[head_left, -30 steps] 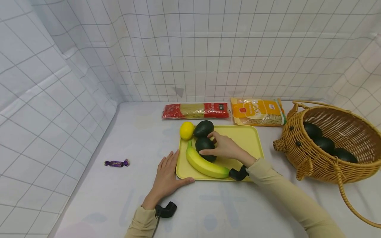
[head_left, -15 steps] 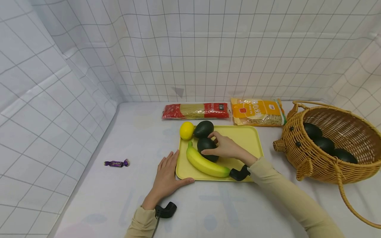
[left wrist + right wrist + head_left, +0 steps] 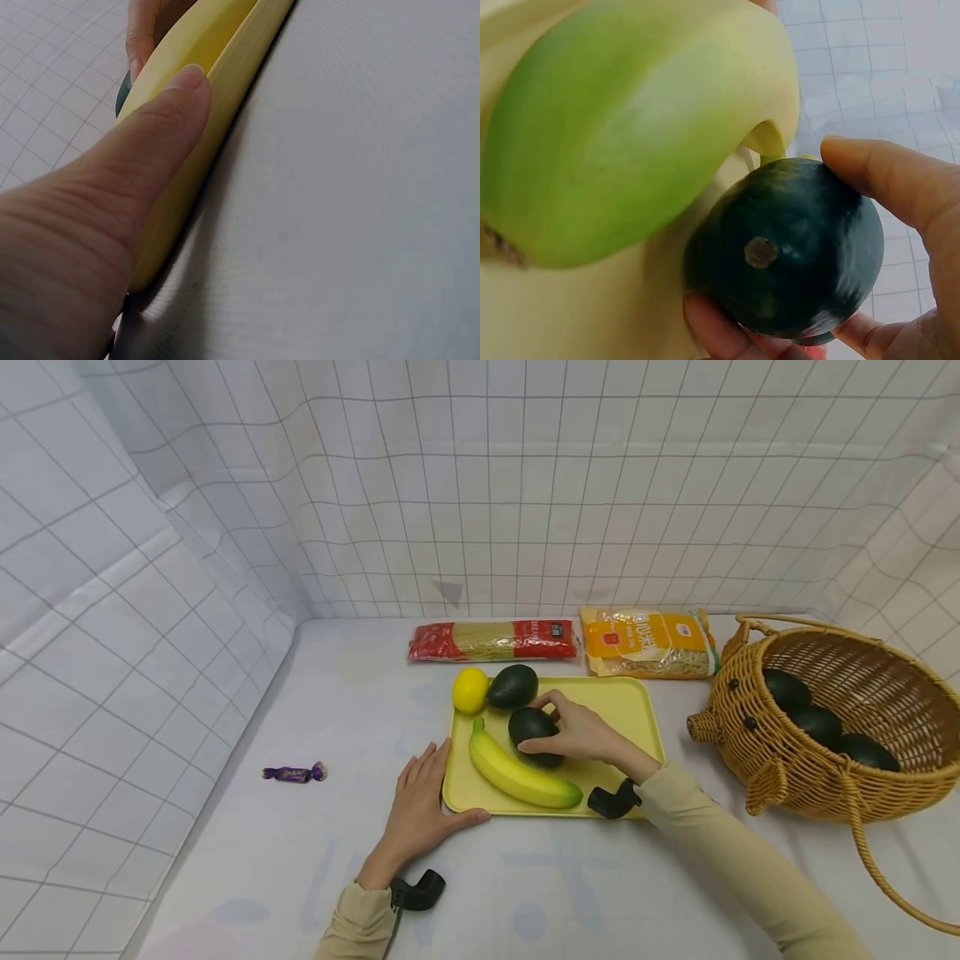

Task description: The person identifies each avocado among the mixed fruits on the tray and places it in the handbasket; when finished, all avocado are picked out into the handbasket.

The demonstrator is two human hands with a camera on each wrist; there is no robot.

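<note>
My right hand (image 3: 583, 734) grips a dark green avocado (image 3: 531, 727) over the middle of the yellow tray (image 3: 622, 706). In the right wrist view the thumb and fingers wrap the avocado (image 3: 780, 240), whose round stem scar faces the camera. A banana (image 3: 516, 779) lies along the tray's front left, just left of the gripped avocado. Behind it are a lemon (image 3: 470, 691) and a second avocado (image 3: 513, 687), side by side at the back left corner. My left hand (image 3: 417, 806) rests at the tray's front left corner, fingers straight, thumb (image 3: 161, 124) against the front rim.
At the right, a wicker basket (image 3: 738, 739) with an animal face holds several dark avocados (image 3: 816, 724), its handle reaching toward the front. Behind the tray lie a red noodle packet (image 3: 491, 640) and an orange noodle packet (image 3: 648, 643). A purple wrapped candy (image 3: 294, 772) lies far left.
My right hand has moved slightly right with the gripped avocado, which now stands farther from the banana and the other avocado. The left hand has stayed where it was.
</note>
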